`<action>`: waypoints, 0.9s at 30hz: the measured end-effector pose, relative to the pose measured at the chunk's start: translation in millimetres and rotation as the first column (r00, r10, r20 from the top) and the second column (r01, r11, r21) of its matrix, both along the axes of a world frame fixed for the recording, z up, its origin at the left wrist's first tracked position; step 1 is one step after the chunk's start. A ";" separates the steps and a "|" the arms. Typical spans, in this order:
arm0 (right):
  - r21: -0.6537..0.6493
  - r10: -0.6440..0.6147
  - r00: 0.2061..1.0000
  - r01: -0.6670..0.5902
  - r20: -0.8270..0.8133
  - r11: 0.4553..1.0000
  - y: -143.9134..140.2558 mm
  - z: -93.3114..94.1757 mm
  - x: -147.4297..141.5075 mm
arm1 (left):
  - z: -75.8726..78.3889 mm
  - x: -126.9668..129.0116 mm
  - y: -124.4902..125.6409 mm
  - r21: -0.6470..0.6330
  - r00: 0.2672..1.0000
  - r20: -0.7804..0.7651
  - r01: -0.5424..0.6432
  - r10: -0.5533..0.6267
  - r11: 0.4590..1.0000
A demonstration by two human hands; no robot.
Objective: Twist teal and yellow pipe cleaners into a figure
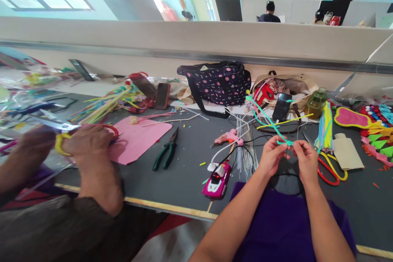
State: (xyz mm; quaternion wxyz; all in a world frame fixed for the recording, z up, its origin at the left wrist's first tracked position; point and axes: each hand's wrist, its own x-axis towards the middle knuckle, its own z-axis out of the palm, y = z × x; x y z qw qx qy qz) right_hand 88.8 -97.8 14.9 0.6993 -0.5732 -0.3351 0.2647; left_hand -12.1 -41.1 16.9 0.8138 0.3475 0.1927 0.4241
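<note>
Apparently to steady it, the left hand (pixel 272 157) and right hand (pixel 307 159) each pinch the turquoise fuzzy strip (pixel 287 143) in a closed fingertip grip, left of the red-and-yellow scissors (pixel 333 170), which seem placed for easy reach.

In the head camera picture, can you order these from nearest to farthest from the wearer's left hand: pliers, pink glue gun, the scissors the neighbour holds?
From the left hand:
1. Pink glue gun: just to its left.
2. Pliers: farther left, lying flat.
3. Scissors: farthest left, in the neighbour's hand.
</note>
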 end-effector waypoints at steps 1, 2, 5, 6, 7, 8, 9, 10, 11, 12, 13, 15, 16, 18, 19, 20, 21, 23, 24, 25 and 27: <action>0.002 -0.003 1.000 0.003 -0.003 1.000 0.2 0.0 -0.5 | -0.2 0.0 -0.2 0.002 1.000 0.005 0.003 -0.003 1.000; 0.003 -0.006 1.000 0.006 -0.003 1.000 0.3 0.0 -1.0 | -0.3 0.1 -0.5 0.003 1.000 0.007 0.005 -0.005 1.000; 0.000 -0.015 1.000 0.015 -0.001 1.000 0.7 -0.7 -2.4 | 0.4 0.5 -1.4 0.004 1.000 -0.005 -0.004 0.004 1.000; -0.001 -0.019 1.000 0.019 0.000 1.000 0.7 -1.0 -2.9 | 1.0 0.6 -1.8 0.004 1.000 -0.011 -0.010 0.010 1.000; -0.002 -0.021 1.000 0.021 0.001 1.000 0.8 -1.3 -3.4 | 1.6 0.7 -2.1 0.005 1.000 -0.016 -0.015 0.015 1.000; -0.001 -0.021 1.000 0.021 -0.002 1.000 0.9 -1.6 -3.8 | 2.3 0.8 -2.4 0.008 1.000 -0.017 -0.021 0.022 1.000; 0.002 -0.020 1.000 0.020 -0.006 1.000 1.0 -1.8 -4.3 | 2.9 0.8 -2.7 0.014 0.999 -0.016 -0.028 0.028 1.000; 0.006 -0.019 1.000 0.019 -0.011 1.000 1.1 -1.8 -4.6 | 3.3 0.8 -2.9 0.022 0.999 -0.016 -0.033 0.034 0.999; 0.008 -0.017 1.000 0.017 -0.016 1.000 1.2 -1.6 -4.8 | 3.6 0.8 -3.0 0.031 0.999 -0.018 -0.039 0.040 0.999; 0.011 -0.018 1.000 0.019 -0.022 1.000 1.4 -1.3 -4.8 | 3.6 0.7 -3.1 0.039 0.999 -0.025 -0.045 0.046 0.998; 0.015 -0.029 0.999 0.029 -0.031 0.999 1.6 -0.9 -4.6 | 3.6 0.6 -3.1 0.045 0.998 -0.034 -0.051 0.052 0.998; 0.031 -0.082 0.995 0.084 -0.057 0.996 1.7 0.1 -3.3 | 3.1 0.5 -2.9 0.054 0.996 -0.055 -0.064 0.067 0.996; 0.044 -0.123 0.990 0.126 -0.072 0.991 1.6 0.6 -2.4 | 2.9 0.5 -2.9 0.058 0.995 -0.063 -0.073 0.076 0.996; 0.073 -0.214 0.973 0.220 -0.083 0.973 0.7 2.0 -0.3 | 2.5 0.7 -2.9 0.067 0.994 -0.068 -0.086 0.091 0.994; 0.084 -0.256 0.964 0.261 -0.067 0.962 0.0 2.8 0.5 | 2.5 1.0 -3.1 0.072 0.993 -0.069 -0.091 0.096 0.993; 0.092 -0.291 0.956 0.293 -0.032 0.952 -1.0 3.7 0.8 | 2.5 1.3 -3.4 0.078 0.993 -0.071 -0.094 0.099 0.993; 0.102 -0.319 0.947 0.316 0.022 0.943 -2.1 4.7 0.7 | 2.6 1.8 -3.9 0.085 0.992 -0.074 -0.096 0.102 0.992; 0.126 -0.347 0.924 0.330 0.160 0.936 -4.4 7.0 -0.8 | 3.0 2.7 -5.1 0.099 0.991 -0.083 -0.099 0.107 0.990; 0.139 -0.347 0.911 0.322 0.225 0.936 -5.5 8.1 -2.0 | 3.1 3.1 -5.8 0.107 0.990 -0.089 -0.098 0.108 0.989; 0.153 -0.340 0.898 0.308 0.278 0.939 -6.4 9.2 -3.3 | 3.3 3.4 -6.4 0.115 0.990 -0.095 -0.095 0.107 0.989; 0.173 -0.321 0.876 0.276 0.359 0.946 -7.8 10.7 -5.5 | 3.3 3.8 -7.4 0.130 0.989 -0.106 -0.089 0.103 0.988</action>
